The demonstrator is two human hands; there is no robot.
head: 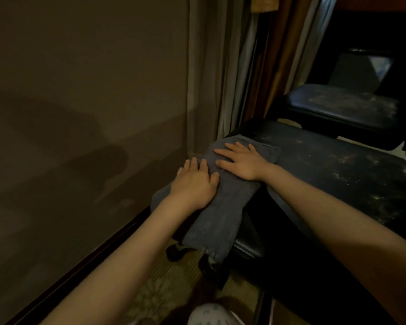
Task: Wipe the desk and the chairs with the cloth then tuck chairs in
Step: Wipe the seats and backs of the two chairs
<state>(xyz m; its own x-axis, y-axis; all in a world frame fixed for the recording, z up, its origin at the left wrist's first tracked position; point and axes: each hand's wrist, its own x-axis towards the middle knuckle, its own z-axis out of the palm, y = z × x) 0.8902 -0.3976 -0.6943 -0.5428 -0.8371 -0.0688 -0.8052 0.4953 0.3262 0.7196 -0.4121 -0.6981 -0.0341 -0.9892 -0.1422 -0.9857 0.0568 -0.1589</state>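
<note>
A grey-blue cloth [223, 202] lies spread over the left end of a dark padded chair seat [338, 174], with one end hanging over the seat's near edge. My left hand [195, 184] presses flat on the cloth's left part, fingers straight. Flat on the cloth's far part rests my right hand [242, 160], its fingers spread and pointing left. The bare part of the seat shows pale dust specks. A second dark chair [342, 106] with a dusty seat stands farther back on the right.
A plain wall [80, 113] with a dark skirting board runs close on the left. Curtains [220, 66] hang behind the chair. The chair's castor wheels [174, 253] stand on patterned carpet [164, 289]. My knee [211, 315] shows at the bottom.
</note>
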